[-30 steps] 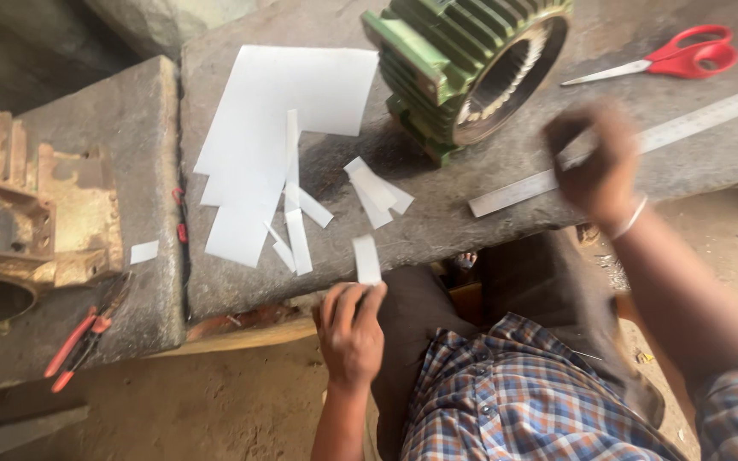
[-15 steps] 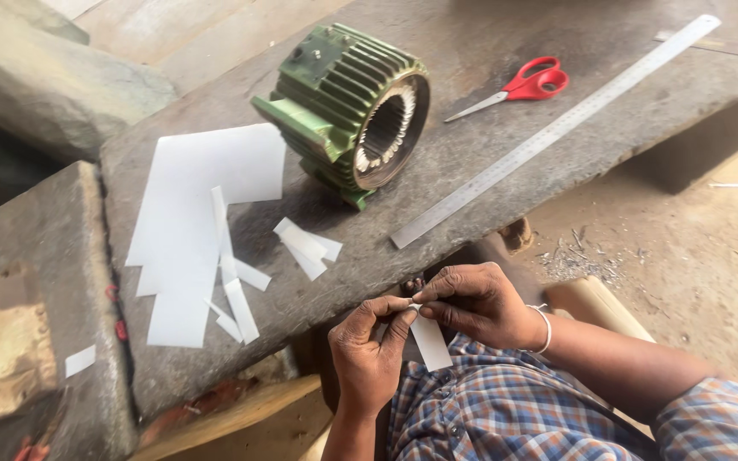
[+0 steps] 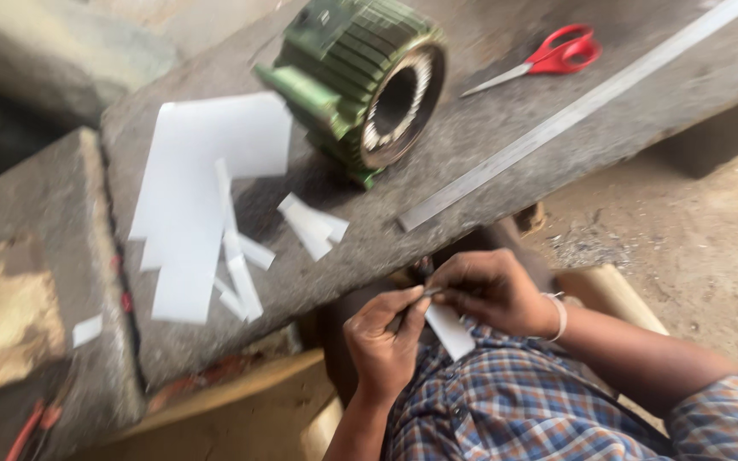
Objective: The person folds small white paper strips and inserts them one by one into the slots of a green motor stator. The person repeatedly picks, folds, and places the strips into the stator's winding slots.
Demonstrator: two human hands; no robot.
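Observation:
Both of my hands meet over my lap, below the edge of the stone slab (image 3: pixel 471 171). My left hand (image 3: pixel 383 340) and my right hand (image 3: pixel 489 290) pinch the same small white paper strip (image 3: pixel 451 329), which hangs down between them over my checked shirt. On the slab lie a large white paper sheet (image 3: pixel 198 179), several cut white strips (image 3: pixel 241 273) and a few folded pieces (image 3: pixel 313 224). A green ribbed motor stator (image 3: pixel 365 81) stands behind them.
Red-handled scissors (image 3: pixel 548 58) and a long metal ruler (image 3: pixel 574 111) lie on the slab to the right. A second stone block (image 3: pixel 36 256) sits at the left with a small paper scrap (image 3: pixel 87 330). Sandy ground (image 3: pixel 694 248) lies at the right.
A second ago my right hand was up at the ruler and my left hand touched a strip at the slab's edge. Both hands then came together on one strip over my lap.

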